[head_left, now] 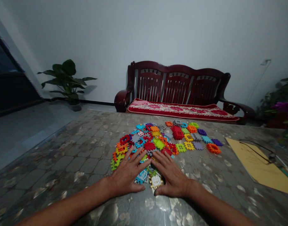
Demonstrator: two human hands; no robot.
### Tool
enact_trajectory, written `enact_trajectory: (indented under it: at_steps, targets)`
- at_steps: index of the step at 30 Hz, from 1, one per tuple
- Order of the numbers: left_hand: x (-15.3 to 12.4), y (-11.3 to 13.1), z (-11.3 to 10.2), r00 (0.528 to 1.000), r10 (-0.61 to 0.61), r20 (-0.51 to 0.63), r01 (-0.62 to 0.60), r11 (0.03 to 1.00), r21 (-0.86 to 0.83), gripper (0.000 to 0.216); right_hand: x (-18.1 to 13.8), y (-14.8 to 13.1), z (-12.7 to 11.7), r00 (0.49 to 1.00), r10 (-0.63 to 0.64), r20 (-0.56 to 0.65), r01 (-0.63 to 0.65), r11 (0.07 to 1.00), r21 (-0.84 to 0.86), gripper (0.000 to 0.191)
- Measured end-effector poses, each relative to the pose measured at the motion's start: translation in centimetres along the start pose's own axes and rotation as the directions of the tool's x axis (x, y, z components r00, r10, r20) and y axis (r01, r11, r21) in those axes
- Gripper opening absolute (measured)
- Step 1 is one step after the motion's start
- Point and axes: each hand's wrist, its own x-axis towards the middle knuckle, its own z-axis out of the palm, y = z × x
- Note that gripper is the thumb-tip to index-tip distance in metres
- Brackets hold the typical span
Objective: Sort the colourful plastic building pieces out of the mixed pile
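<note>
Several colourful interlocking plastic tiles [165, 138] lie spread on a stone-patterned table [82, 157]. My left hand [128, 174] rests palm down on the near edge of the pile, fingers stretched out and apart. My right hand [169, 175] lies flat beside it, fingers spread over the tiles. Between the two hands sit a white tile [156, 181] and a light blue tile [141, 177], partly covered. Neither hand grips anything.
A tan paper folder [259, 168] with a black cord lies on the table's right side. Behind the table stands a dark wooden bench [179, 83] with a red cushion. A potted plant [66, 80] stands at the left wall, and purple flowers [285, 106] are at the far right.
</note>
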Motion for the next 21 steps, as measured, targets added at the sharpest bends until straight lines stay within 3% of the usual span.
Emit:
enact_trajectory:
  at_steps: [7,14,19,21]
  targets:
    - [0.5,-2.8,-0.5,1.0,0.002,-0.006,-0.002,1.0,0.01,0.093,1.9,0.3,0.3,0.998,0.02,-0.057,-0.018,0.999,0.038,0.095]
    - [1.8,-3.7,-0.1,0.998,-0.034,-0.044,0.034,0.999,-0.001,0.095,3.1,1.8,1.3,0.991,0.073,-0.11,-0.067,0.996,0.059,0.09]
    - [3.5,-5.6,-3.2,1.0,-0.002,-0.011,0.001,0.995,-0.096,0.093,3.6,2.4,1.4,0.986,0.089,-0.144,-0.079,0.994,0.074,0.086]
    - [4.3,-8.0,-4.4,0.992,-0.098,-0.078,0.087,0.987,-0.133,0.077,3.8,2.5,1.4,0.983,0.095,-0.156,-0.085,0.994,0.074,0.083]
